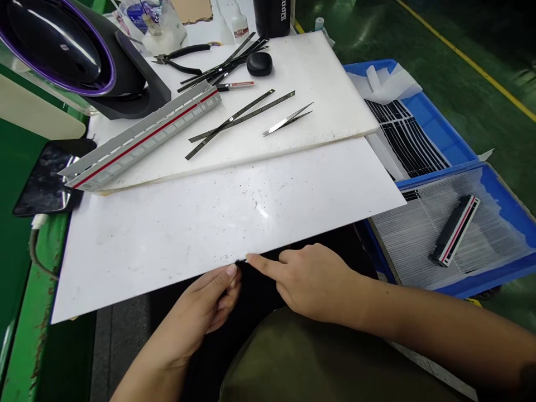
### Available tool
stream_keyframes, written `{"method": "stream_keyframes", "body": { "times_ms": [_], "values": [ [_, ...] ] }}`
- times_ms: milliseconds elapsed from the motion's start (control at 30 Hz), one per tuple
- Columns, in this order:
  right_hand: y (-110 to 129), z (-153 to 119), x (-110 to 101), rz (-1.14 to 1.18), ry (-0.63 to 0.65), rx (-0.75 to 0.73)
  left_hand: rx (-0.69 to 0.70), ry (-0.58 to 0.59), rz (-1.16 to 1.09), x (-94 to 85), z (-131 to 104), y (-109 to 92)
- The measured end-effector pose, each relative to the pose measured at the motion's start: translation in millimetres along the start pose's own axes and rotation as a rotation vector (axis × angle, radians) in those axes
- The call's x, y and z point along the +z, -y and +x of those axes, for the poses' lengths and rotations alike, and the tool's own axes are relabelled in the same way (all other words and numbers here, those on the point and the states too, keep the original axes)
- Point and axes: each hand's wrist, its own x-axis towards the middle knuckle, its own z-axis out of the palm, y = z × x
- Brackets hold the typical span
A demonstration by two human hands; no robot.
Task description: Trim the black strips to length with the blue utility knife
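Note:
My left hand (215,293) is closed in a pinch at the front edge of the white board (234,212); a small dark piece (240,261) shows at its fingertips, too small to make out fully. My right hand (307,279) points its index finger at that piece, the other fingers curled under; whether they hold anything is hidden. Farther back on a thick white slab (335,111), two thin dark strips (243,117) lie crossed, with metal tweezers (288,119) to their right. A long grey holder with a red line (146,137) rests slantwise at the left.
Black-handled cutters (184,58), more dark strips (230,64) and a black case (259,63) lie at the back. A black fan-like device (62,47) stands back left. Blue trays (444,128) at the right hold strips and a small black-and-white block (455,230).

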Motion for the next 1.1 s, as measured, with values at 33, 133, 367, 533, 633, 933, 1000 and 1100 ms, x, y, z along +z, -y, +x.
{"method": "stream_keyframes", "body": {
  "times_ms": [33,133,367,533,633,933,1000,1100],
  "values": [
    [2,-1,2,-0.023,-0.006,0.008,0.0,0.002,0.002,-0.5,0,0],
    [7,-5,9,-0.09,-0.03,0.021,0.005,0.021,0.005,-2.3,0,1],
    [7,-6,10,-0.016,-0.034,0.079,0.013,-0.023,-0.018,2.8,-3,0],
    [6,-5,5,0.059,-0.032,0.079,0.024,-0.063,-0.06,11.7,-3,1],
    [7,-4,3,0.073,-0.033,0.057,0.026,-0.066,-0.054,13.1,-4,2],
    [6,-2,3,0.043,-0.036,0.043,0.007,-0.079,-0.043,13.4,-4,1],
    [7,-2,4,0.011,-0.034,0.047,0.005,-0.087,-0.041,13.3,-4,2],
    [10,-4,8,-0.047,-0.026,0.057,0.013,-0.085,-0.049,12.7,-3,2]
  ]
}}
